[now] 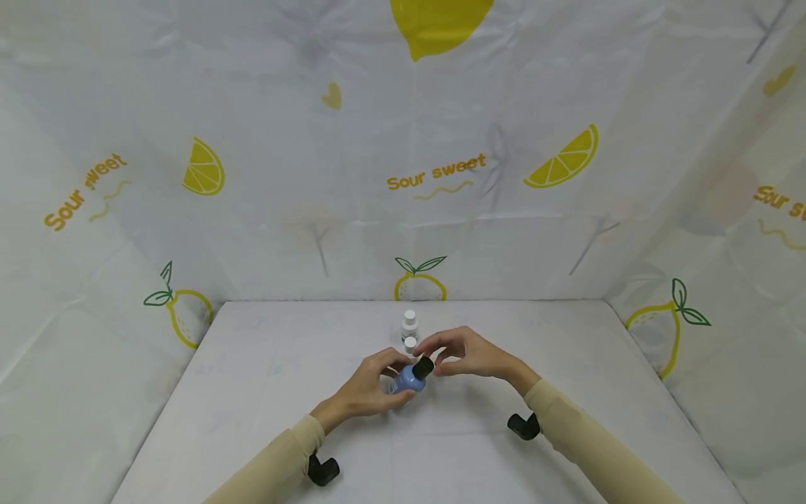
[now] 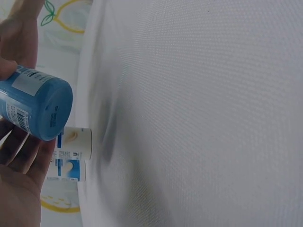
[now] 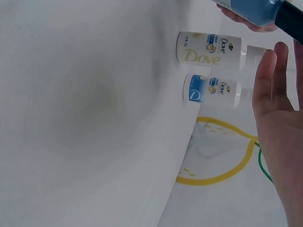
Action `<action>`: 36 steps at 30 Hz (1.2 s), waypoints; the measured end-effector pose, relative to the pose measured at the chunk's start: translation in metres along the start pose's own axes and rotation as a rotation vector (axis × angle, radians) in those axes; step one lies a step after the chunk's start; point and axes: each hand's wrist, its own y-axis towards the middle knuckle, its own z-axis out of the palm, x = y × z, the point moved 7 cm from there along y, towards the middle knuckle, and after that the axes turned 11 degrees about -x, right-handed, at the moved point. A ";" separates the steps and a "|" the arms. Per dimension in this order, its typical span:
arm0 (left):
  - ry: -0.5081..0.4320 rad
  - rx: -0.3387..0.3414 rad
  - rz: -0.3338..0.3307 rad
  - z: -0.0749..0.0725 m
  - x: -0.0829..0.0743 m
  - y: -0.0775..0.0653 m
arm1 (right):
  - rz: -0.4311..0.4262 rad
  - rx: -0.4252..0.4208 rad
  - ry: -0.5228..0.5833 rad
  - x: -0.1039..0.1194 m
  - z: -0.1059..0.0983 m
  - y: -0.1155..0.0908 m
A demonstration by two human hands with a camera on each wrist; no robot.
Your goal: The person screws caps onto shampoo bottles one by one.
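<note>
A blue bottle (image 1: 408, 379) with a black cap (image 1: 423, 368) leans to the right above the white table, held in my left hand (image 1: 371, 388). The thumb lies on its near side and the fingers behind it. In the left wrist view the blue bottle's base (image 2: 56, 111) faces the camera, off the tabletop. My right hand (image 1: 469, 353) hovers beside the cap, fingers loosely bent in the head view; the right wrist view shows these fingers (image 3: 265, 78) apart from the cap (image 3: 289, 21) and holding nothing.
Two white Dove bottles stand upright behind the hands, a nearer one (image 3: 210, 49) and a farther one (image 3: 213, 90). White cloth with lemon prints (image 1: 420, 287) hangs around the table (image 1: 252, 364). Black wrist devices (image 1: 324, 470) sit under both sleeves.
</note>
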 end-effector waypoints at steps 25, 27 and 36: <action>0.002 -0.004 -0.007 -0.001 0.000 0.003 | -0.031 -0.076 -0.111 -0.001 -0.001 0.002; 0.003 -0.002 -0.012 -0.001 -0.001 0.003 | -0.019 -0.092 -0.127 -0.003 -0.002 0.003; 0.005 -0.008 0.013 -0.001 -0.003 0.003 | 0.020 -0.143 -0.124 -0.003 -0.001 0.003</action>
